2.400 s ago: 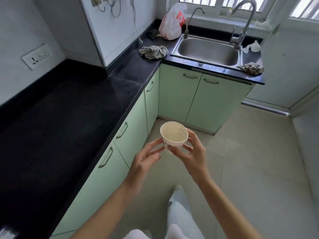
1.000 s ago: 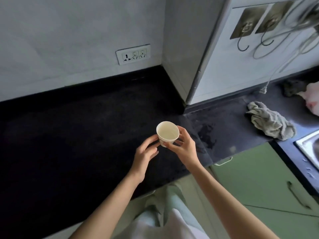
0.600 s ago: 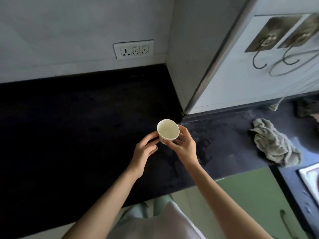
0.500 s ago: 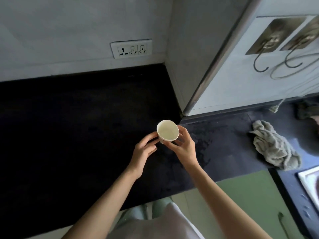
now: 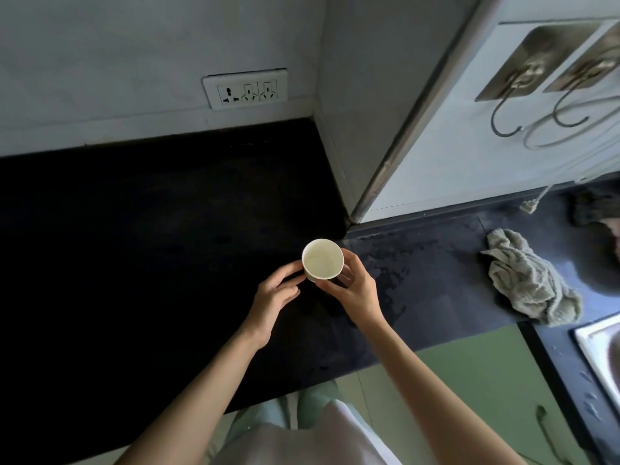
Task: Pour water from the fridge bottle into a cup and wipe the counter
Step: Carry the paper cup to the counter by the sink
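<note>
A small white paper cup (image 5: 322, 258) is upright and looks empty, low over the black counter (image 5: 134, 263) near the wall corner. My right hand (image 5: 355, 292) grips the cup's side from the right and below. My left hand (image 5: 276, 295) is at the cup's left side, fingertips touching or nearly touching it. I cannot tell whether the cup rests on the counter. A crumpled grey cloth (image 5: 530, 292) lies on the counter to the right. No bottle is in view.
A wall socket (image 5: 246, 90) sits above the counter's back edge. A protruding wall corner (image 5: 355, 209) splits the counter. Metal hooks (image 5: 510, 105) and a dangling plug (image 5: 529, 206) are at right. Wet patches (image 5: 392, 273) mark the counter beside the cup. A sink edge (image 5: 600, 357) shows far right.
I have turned from the floor toward the counter, carrying the cup over it. In the last half second the cup has barely moved; it sits slightly lower and more level.
</note>
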`<state>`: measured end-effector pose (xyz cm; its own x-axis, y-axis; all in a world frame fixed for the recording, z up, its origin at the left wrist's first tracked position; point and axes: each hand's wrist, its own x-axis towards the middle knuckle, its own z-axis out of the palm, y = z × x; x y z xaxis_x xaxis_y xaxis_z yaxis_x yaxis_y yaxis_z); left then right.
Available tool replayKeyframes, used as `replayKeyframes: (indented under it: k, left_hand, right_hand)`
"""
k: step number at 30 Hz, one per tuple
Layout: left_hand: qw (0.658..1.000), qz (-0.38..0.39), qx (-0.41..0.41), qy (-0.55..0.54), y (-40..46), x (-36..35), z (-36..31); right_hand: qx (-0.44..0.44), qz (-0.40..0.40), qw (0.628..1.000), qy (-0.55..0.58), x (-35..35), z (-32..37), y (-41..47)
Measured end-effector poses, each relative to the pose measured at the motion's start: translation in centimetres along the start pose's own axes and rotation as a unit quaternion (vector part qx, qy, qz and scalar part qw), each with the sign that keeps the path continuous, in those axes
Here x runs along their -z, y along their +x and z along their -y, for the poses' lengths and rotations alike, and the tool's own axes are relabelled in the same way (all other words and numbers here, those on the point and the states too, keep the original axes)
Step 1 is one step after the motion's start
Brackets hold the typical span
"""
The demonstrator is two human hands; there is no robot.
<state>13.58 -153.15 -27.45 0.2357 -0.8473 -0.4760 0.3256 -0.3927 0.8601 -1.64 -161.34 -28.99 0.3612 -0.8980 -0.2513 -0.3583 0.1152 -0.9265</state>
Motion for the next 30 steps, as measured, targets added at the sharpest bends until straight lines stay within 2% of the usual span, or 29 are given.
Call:
replayKeyframes:
  k: [4, 8, 11, 16, 18, 23, 26, 30]
  left_hand:
    - [0.998, -0.023, 0.005, 0.057, -0.1, 0.4, -0.2]
    - [0.978, -0.071, -0.029, 0.194, -0.7, 1.1, -0.8]
    - [0.927, -0.070, -0.100, 0.355, -1.5, 1.7, -2.0]
    - [0.779, -0.091, -0.277, 0.556, -2.7, 2.3, -3.9]
    - [0.737, -0.092, -0.316, 0.590, -3.2, 1.9, -4.3]
    - [0.664, -0.014, -0.400, 0.631, -5.4, -0.8, -4.0]
    - [0.646, 0.024, -0.427, 0.632, -6.5, -3.1, -3.3]
    - [0.635, 0.056, -0.431, 0.639, -8.1, -6.5, -2.2]
  right_hand:
    - [0.013, 0.007, 0.999, -0.050, 0.6, 0.1, -0.2]
    - [0.016, -0.003, 0.996, -0.093, 2.0, 0.9, -1.0]
    - [0.034, -0.029, 0.989, -0.141, 3.4, 2.1, -2.1]
    - [0.084, -0.090, 0.947, -0.296, 4.7, 4.1, -5.1]
    - [0.090, -0.130, 0.928, -0.336, 5.0, 4.1, -6.6]
    - [0.095, -0.242, 0.885, -0.387, 5.7, 2.8, -11.0]
    - [0.071, -0.282, 0.864, -0.411, 6.7, 2.1, -14.1]
    - [0.020, -0.302, 0.855, -0.422, 8.3, 0.7, -18.2]
